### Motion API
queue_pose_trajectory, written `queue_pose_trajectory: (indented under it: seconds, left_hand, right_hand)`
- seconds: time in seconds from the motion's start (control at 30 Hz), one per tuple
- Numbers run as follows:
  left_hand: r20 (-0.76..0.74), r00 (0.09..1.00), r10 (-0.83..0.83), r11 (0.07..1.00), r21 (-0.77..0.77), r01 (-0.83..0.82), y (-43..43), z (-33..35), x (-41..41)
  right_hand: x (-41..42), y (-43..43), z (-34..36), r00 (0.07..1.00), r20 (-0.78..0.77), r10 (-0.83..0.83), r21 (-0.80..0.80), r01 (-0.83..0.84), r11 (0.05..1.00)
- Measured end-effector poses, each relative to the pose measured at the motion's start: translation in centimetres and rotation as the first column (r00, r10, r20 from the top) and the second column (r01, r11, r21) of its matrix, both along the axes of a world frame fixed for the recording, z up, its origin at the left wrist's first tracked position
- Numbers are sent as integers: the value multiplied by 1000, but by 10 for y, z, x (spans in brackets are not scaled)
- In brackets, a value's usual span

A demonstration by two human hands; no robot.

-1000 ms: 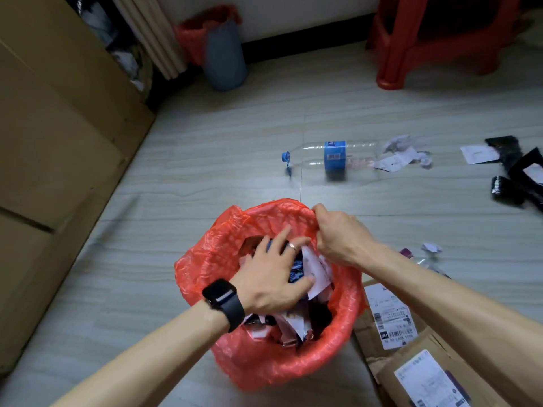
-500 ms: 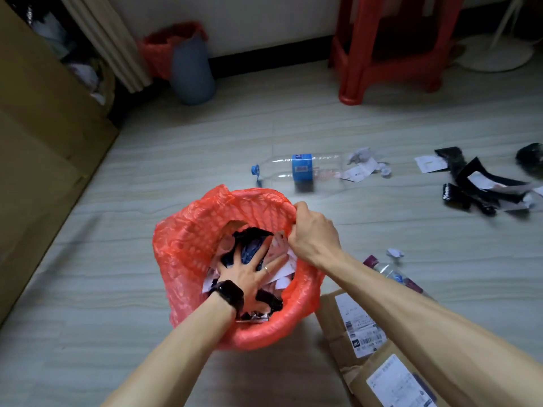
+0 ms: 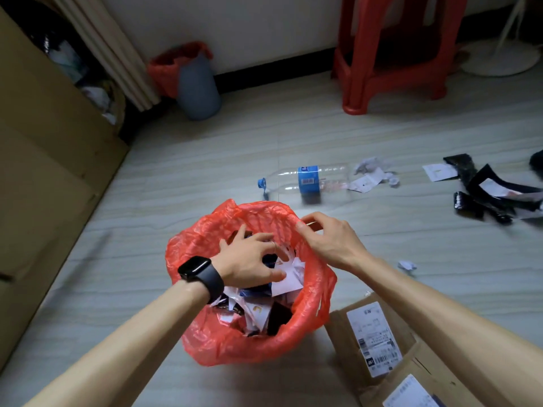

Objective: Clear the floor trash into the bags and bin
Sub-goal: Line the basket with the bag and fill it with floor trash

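A red plastic bag stands open on the floor in front of me, stuffed with white paper scraps and dark wrappers. My left hand, with a black watch on the wrist, is inside the bag's mouth. Its fingers are spread and bent, pressing on the trash. My right hand is at the bag's far right rim, thumb and forefinger pinching the plastic. A clear bottle with a blue label and cap lies on the floor beyond the bag.
Crumpled paper and black packaging scraps litter the floor at right, with a paper wad nearer. Labelled cardboard parcels lie at lower right. A grey bin with red liner, red stool and big cardboard box stand around.
My left hand pushed deep into the bag and has come back up near its mouth. My right hand's full grip on the rim has loosened to a fingertip pinch.
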State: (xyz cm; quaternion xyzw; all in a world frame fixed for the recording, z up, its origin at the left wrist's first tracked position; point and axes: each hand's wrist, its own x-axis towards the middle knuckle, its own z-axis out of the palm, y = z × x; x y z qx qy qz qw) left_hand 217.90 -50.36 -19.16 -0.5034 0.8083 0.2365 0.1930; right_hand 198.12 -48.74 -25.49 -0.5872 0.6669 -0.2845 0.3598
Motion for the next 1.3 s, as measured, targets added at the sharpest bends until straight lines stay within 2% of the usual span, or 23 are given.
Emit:
queue_pose_trajectory:
  seconds: [0.1, 0.17, 0.3, 0.37, 0.43, 0.53, 0.63, 0.73, 0.87, 1.0, 1.17, 1.3]
  left_hand:
    - [-234, 971, -55, 982, -191, 10, -6, 20, -6]
    - [-313, 949, -39, 964, -261, -46, -12, 28, -14]
    - [-371, 927, -58, 939, -336, -76, -15, 26, -54]
    - [-360, 925, -124, 921, -389, -28, -13, 20, -83]
    - [-305, 931, -200, 908, -416, 59, -9, 6, -121]
    - [-128, 953, -273, 910, -357, 213, 0, -24, -168]
    - [46, 957, -286, 939, -184, 289, 10, -68, -205]
    - [110, 958, -266, 963, -9, 269, 27, -116, -218]
    - [149, 969, -195, 976, 129, 177, 55, -170, -206]
    - [99, 995, 16, 974, 223, -38, 72, -197, -186]
    - [-85, 955, 284, 956, 95, -276, 76, -209, -181]
    - [-167, 948, 271, 962, 68, -263, 75, -216, -191]
  right_hand:
    - [-23, 1, -3, 991, 109, -83, -4, 84, 996]
    - [-52, 6, -16, 984, 87, -158, 17, 158, 987]
    - [-133, 28, -54, 941, -235, -244, 162, 285, 945]
    - [-162, 41, -73, 908, -363, -208, 270, 316, 910]
    - [-179, 54, -91, 896, -419, -147, 344, 307, 887]
    - [-180, 63, -113, 905, -420, -68, 380, 243, 893]
    - [-181, 64, -131, 916, -399, -42, 423, 225, 878]
    - [-182, 65, -146, 892, -447, 64, 443, 159, 882]
    - [-188, 75, -162, 861, -508, 32, 294, 138, 946]
    - [-192, 85, -171, 854, -516, -69, 201, 199, 959]
    - [-187, 87, -175, 843, -529, -92, 178, 217, 960]
    - [-184, 91, -175, 842, -530, -104, 196, 241, 950]
